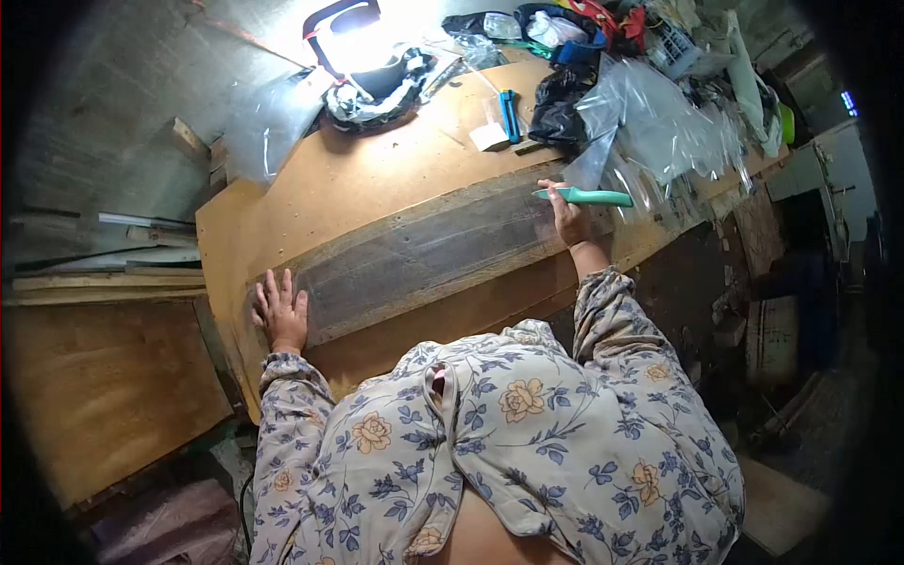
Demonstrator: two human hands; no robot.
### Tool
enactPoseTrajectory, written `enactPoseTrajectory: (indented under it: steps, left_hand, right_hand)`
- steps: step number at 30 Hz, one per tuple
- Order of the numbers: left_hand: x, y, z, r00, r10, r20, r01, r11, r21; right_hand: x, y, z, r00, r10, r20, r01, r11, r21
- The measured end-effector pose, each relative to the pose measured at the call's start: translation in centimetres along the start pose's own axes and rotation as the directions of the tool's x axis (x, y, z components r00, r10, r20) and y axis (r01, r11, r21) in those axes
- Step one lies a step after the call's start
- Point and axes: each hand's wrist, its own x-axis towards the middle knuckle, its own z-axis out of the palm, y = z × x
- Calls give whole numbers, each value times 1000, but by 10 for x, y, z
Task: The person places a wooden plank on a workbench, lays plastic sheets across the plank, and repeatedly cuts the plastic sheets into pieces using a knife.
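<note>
A long dark grey board (pixel 424 247) lies across the wooden table, its surface worn and scuffed. My left hand (pixel 282 315) rests flat with spread fingers at the board's left end. Over the board's right end, my right hand (pixel 570 221) is closed around a mint-green knife (pixel 603 198). The knife lies roughly level, its broader green part pointing right towards the clear plastic. How much of it sits inside my fingers is hidden.
A bright lamp (pixel 353 42) shines at the back, beside a bag-lined container (pixel 377 89). A blue utility knife (pixel 509 116) lies on the table (pixel 377 174). Clear plastic sheets (pixel 659 118) and a black bag (pixel 562 104) crowd the right. Wooden planks (pixel 108 281) are stacked at left.
</note>
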Motion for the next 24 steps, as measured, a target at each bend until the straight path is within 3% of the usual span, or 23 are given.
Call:
enactPoseTrajectory:
  steps: [1, 2, 5, 6, 13, 16, 18, 19, 21, 22, 23, 24]
  left_hand:
    - [-1, 0, 2, 1000, 4, -16, -4, 1000, 16]
    - [-1, 0, 2, 1000, 4, -19, -3, 999, 37]
    - [0, -1, 0, 1000, 3, -9, -2, 999, 45]
    - [0, 0, 0, 1000, 7, -13, -6, 999, 46]
    - [0, 2, -1, 1000, -3, 1, 3, 998, 61]
    - [-1, 3, -6, 1000, -5, 23, 4, 999, 48]
    - [-4, 6, -10, 1000, 13, 16, -14, 1000, 28]
    - [-6, 11, -14, 999, 2, 45, -4, 999, 47]
    - [-6, 22, -20, 998, -13, 67, 8, 998, 65]
    - [-9, 27, -22, 989, 66, 130, -67, 998, 1]
    - [-13, 30, -23, 971, 147, 189, -136, 988, -67]
    - [-17, 30, -16, 965, 250, 76, -239, 963, -124]
  right_hand:
    - [-2, 4, 0, 999, -13, 29, 10, 992, 123]
    - [-2, 6, -1, 1000, -11, 24, 8, 992, 123]
    - [-1, 5, -5, 987, -9, 163, -3, 997, 75]
    - [-2, 4, -8, 977, 57, 206, -74, 994, 80]
    - [-5, -5, -5, 965, 93, 246, -85, 995, -42]
    - [-11, -1, -2, 965, 11, 263, 0, 999, -44]
    - [-10, 9, 0, 953, -185, 239, 215, 971, -107]
    - [-7, 6, -2, 953, -193, 232, 222, 969, -108]
    - [0, 2, -6, 984, 128, 127, -154, 965, 214]
    - [7, 3, -7, 998, 28, 52, -32, 997, 76]
    - [12, 10, -5, 998, 27, 55, -31, 996, 79]
    - [14, 20, 0, 1000, -17, 15, 18, 998, -57]
